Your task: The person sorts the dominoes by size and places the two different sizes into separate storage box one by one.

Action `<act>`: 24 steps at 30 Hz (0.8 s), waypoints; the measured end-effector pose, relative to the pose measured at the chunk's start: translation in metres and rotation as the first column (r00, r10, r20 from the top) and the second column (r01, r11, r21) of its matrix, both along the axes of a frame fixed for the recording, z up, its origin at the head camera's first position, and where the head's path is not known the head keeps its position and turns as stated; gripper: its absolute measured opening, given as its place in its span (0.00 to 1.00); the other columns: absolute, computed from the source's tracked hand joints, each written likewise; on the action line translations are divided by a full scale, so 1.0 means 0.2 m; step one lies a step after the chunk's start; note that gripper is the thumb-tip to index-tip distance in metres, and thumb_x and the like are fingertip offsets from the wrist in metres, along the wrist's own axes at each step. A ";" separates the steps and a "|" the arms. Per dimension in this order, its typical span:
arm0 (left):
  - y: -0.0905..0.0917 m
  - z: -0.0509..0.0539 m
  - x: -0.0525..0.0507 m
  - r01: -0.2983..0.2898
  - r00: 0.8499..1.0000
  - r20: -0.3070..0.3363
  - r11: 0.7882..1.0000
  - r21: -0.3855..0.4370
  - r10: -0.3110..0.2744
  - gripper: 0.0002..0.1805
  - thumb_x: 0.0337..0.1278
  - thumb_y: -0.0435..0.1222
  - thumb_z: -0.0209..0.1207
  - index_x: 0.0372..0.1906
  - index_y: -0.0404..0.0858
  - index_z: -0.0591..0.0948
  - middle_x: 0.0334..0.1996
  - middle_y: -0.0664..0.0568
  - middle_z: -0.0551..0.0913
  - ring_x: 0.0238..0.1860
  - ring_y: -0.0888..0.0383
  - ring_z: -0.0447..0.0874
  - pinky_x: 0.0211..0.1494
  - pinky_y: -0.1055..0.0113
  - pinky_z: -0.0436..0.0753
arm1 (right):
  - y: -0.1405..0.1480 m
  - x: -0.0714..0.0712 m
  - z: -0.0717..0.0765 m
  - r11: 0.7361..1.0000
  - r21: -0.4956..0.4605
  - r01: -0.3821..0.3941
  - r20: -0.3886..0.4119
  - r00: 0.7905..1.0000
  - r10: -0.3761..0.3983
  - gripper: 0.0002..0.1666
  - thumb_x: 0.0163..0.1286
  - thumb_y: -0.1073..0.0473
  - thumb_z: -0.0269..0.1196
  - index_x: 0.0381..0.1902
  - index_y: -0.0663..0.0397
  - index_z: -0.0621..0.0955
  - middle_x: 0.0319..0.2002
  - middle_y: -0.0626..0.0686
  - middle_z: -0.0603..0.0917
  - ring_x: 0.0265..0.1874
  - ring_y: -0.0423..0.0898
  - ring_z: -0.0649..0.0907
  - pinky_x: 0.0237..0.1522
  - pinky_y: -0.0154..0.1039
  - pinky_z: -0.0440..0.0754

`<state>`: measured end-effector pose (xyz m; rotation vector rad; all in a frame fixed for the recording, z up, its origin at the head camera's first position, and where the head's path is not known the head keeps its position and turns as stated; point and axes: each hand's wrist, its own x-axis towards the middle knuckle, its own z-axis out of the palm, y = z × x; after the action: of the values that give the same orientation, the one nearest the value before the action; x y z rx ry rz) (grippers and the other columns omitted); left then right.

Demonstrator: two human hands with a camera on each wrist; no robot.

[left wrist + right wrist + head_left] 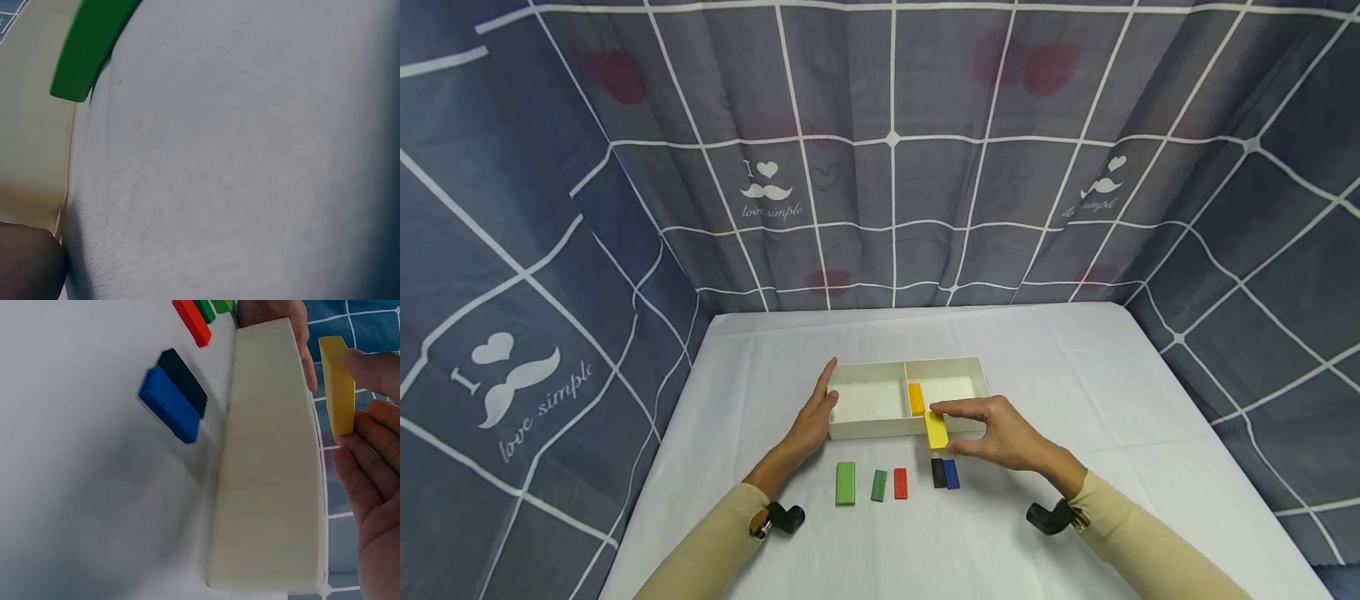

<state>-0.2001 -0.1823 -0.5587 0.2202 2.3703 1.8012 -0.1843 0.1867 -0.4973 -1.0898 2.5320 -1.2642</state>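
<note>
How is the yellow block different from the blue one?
The yellow block is pinched in the right hand; the blue block lies on the white cloth. The yellow block is bright and light; the blue block is darker. Both are oblong blocks.

Desk (760, 350) under a white cloth (1112, 392), a few faint creases. Fabric on three sides: back curtain (850, 92) grey-blue with soft folds, left curtain (445, 267) and right curtain (1300, 350) darker navy. White grid lines on all three — heart, moustache and "love simple" print on back and left. Faded red blotches (1051, 68) on the back one. Light's soft — sides dimmer.
</note>
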 end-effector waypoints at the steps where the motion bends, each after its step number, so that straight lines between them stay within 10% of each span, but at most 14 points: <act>1: 0.00 0.00 0.00 -0.001 1.000 0.002 1.000 0.003 0.001 0.35 0.93 0.38 0.33 0.92 0.60 0.40 0.92 0.52 0.39 0.92 0.46 0.34 0.91 0.37 0.38 | 0.00 -0.01 0.00 1.000 -0.003 0.000 -0.002 1.000 0.000 0.35 0.66 0.59 0.81 0.70 0.48 0.86 0.65 0.48 0.89 0.66 0.51 0.88 0.67 0.53 0.86; 24: 0.00 0.00 0.00 0.000 1.000 0.008 1.000 0.015 0.000 0.35 0.93 0.38 0.32 0.92 0.60 0.40 0.92 0.52 0.38 0.92 0.46 0.32 0.91 0.37 0.37 | 0.09 -0.23 0.05 0.996 0.022 0.091 0.056 0.994 -0.092 0.34 0.64 0.61 0.82 0.69 0.48 0.87 0.65 0.49 0.89 0.68 0.55 0.87 0.71 0.57 0.82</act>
<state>-0.1995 -0.1819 -0.5587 0.2146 2.3515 1.8173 -0.2308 0.2040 -0.4867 -0.9292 2.5730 -1.2706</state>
